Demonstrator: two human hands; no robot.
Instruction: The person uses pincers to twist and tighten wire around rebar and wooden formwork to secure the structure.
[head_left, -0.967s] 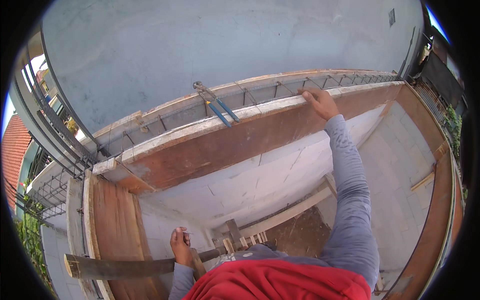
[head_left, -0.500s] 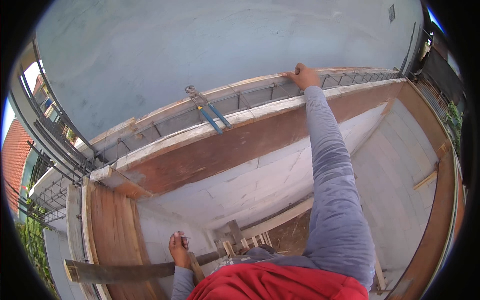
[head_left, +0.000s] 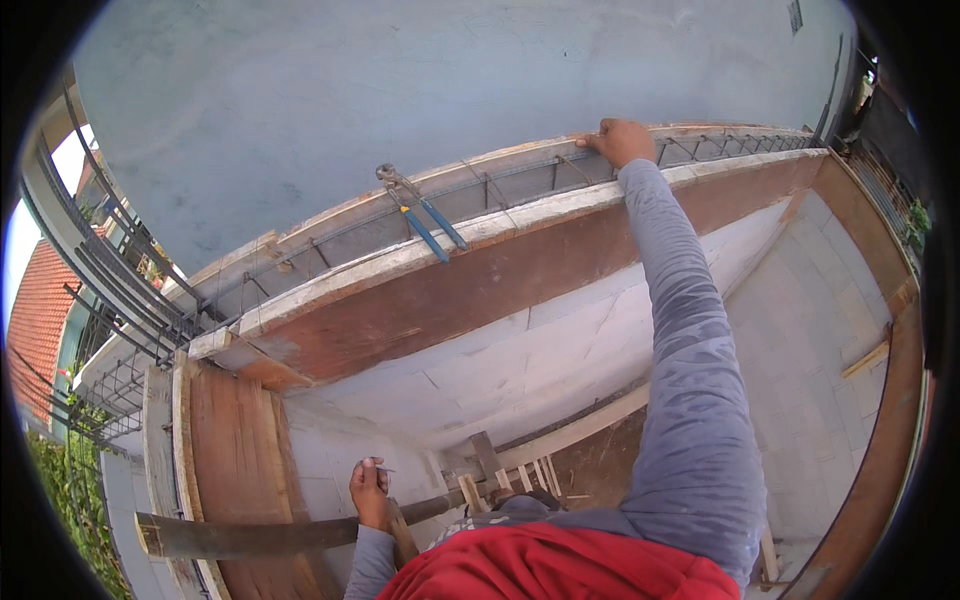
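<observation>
My right hand [head_left: 622,142] is at the top edge of the far form board [head_left: 690,131], fingers curled in a closed grip; what they hold, if anything, is hidden. Low at the left, my left hand [head_left: 369,492] is closed, with a short thin piece [head_left: 387,470] sticking out from its fingers, too small to name. A pair of pincers [head_left: 432,228] with blue handles lies across the trough, its jaws near the far board and its handles over the near form board [head_left: 500,225]. A rebar cage [head_left: 487,190] runs along the trough between the boards.
A painted wall [head_left: 400,90] rises behind the trough. Bundled upright rebar [head_left: 120,270] stands at the left corner. A round timber pole [head_left: 250,538] crosses beside my left hand. White block walls [head_left: 480,370] enclose the space below, with wood pieces [head_left: 540,475] on the ground.
The view has shifted slightly, moving the scene a little right. My right hand stays at the far board's edge, its fingers still curled. My left hand keeps its thin piece; the pincers lie unmoved.
</observation>
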